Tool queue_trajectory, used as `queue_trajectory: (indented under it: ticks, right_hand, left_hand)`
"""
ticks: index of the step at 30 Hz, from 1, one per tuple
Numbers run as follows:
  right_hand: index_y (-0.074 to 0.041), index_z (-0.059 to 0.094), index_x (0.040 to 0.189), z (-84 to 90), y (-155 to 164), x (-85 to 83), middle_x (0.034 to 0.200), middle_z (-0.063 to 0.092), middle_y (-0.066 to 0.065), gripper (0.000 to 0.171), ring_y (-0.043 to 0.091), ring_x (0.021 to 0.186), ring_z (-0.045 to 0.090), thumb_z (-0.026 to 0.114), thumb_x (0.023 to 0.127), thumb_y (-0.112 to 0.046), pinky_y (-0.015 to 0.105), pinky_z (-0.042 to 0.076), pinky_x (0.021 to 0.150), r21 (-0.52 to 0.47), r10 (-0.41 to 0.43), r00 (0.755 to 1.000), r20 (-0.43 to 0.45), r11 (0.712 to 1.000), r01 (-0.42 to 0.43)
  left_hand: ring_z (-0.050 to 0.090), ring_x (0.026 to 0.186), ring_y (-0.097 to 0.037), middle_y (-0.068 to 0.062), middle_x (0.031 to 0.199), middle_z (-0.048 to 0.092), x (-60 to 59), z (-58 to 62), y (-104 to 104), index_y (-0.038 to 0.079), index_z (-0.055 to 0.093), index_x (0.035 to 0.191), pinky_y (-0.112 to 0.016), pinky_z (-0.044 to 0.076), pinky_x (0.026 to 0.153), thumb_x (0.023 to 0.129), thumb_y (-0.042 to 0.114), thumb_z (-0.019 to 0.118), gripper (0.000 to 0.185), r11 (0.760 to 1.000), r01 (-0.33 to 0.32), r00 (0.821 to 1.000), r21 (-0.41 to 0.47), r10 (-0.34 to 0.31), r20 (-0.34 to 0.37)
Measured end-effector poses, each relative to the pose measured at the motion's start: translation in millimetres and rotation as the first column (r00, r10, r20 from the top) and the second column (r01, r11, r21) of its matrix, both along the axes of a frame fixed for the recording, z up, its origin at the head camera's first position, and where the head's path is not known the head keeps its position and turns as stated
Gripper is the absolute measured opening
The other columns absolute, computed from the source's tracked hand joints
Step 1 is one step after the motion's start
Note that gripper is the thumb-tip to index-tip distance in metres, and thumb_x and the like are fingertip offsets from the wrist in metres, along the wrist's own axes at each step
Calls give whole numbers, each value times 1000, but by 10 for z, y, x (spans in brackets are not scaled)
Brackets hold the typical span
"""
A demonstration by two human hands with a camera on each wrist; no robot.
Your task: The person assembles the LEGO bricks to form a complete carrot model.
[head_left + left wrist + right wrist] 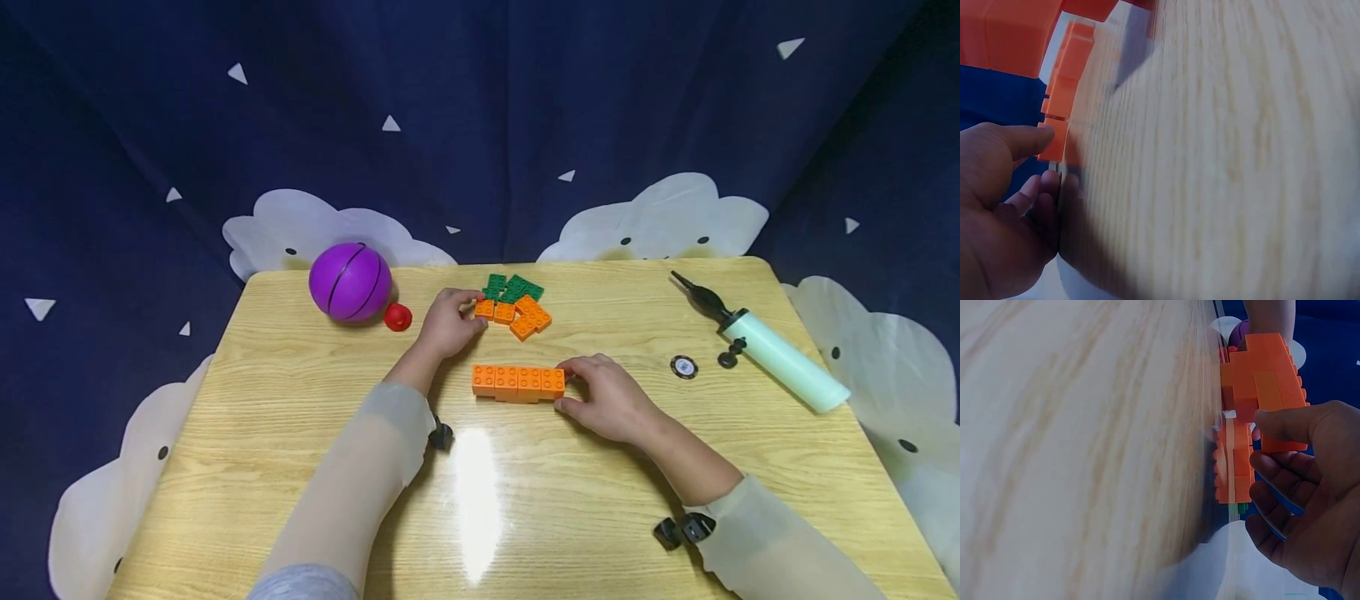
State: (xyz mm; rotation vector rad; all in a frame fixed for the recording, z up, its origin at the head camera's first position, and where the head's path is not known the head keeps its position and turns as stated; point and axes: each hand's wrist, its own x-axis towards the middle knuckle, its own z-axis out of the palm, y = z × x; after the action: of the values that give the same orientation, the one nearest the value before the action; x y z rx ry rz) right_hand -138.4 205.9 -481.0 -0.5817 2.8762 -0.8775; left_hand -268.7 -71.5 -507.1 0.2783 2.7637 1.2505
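My left hand (450,323) pinches a small orange building brick (484,310) between thumb and fingers. In the left wrist view its thumb (1032,139) lies against that brick. A second orange brick (505,313) sits right beside it, with more orange bricks (532,317) just to the right. Nearer to me is a row of joined orange bricks (517,382), with a shorter layer beneath the top one. My right hand (609,398) holds the row's right end, thumb on the near side, also seen in the right wrist view (1275,394).
Green bricks (517,288) lie behind the orange ones. A purple ball (350,282) and a small red object (397,317) are at the back left. On the right are a round chip (684,367), a small black piece (729,358) and a hand pump (783,358). A dark curtain (480,125) hangs behind the table.
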Motion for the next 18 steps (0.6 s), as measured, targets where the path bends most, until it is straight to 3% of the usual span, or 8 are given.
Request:
queue_trajectory:
  ticks: [6,18]
  right_hand:
    - [-2,67,129,8,-3,2,124,70,12,52,30,115,62,83,86,-25,52,50,99,-1,3,1000,1,1000,-3]
    - [-3,67,128,-6,1,0,123,70,11,51,30,113,62,84,86,-26,51,51,98,1,-1,1000,-6,1000,1]
  left_hand:
    - [59,119,-31,-16,140,52,-1,10,22,15,69,135,-41,49,103,94,17,77,41,998,-14,1000,-55,14,3]
    - [60,100,-26,-14,135,54,28,28,28,15,70,127,-38,50,92,95,14,77,33,998,-17,1000,-56,17,-1]
